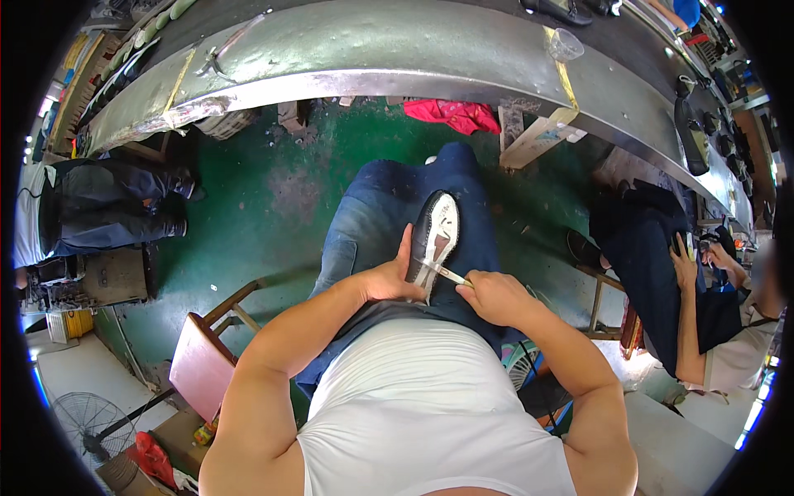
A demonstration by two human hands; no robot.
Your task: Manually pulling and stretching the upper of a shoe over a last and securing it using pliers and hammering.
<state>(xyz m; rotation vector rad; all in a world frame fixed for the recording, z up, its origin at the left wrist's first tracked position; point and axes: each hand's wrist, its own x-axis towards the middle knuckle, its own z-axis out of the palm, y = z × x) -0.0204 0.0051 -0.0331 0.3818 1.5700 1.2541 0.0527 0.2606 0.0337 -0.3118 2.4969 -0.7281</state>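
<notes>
The likeliest trouble, I'd judge, is a slip of the slim tool: its tip lies across the pale underside of the black shoe, pointing toward my left hand, so a push with too much force could run it into my own fingers. I can't tell whether its working end is a blade or a brush, so how badly that would end is open. The shoe could also roll, since it rests only on my lap, over the soft folds of my blue jeans, with no hard surface under it. If my left hand eased off, the toe end, which has no hand on it, might swing aside and spoil the stroke, perhaps marking the black upper along its edge

The shoe lies sole side up between my thighs, toe away from me, well apart from the metal-topped workbench ahead. My left hand grips it near the heel end: one digit stretches up along its left side, and the others bend across the lower part, the hand only partly spread. My right hand is curled closed around the tool's pale handle, the fingertips bunched near the shoe but apart from it
</notes>
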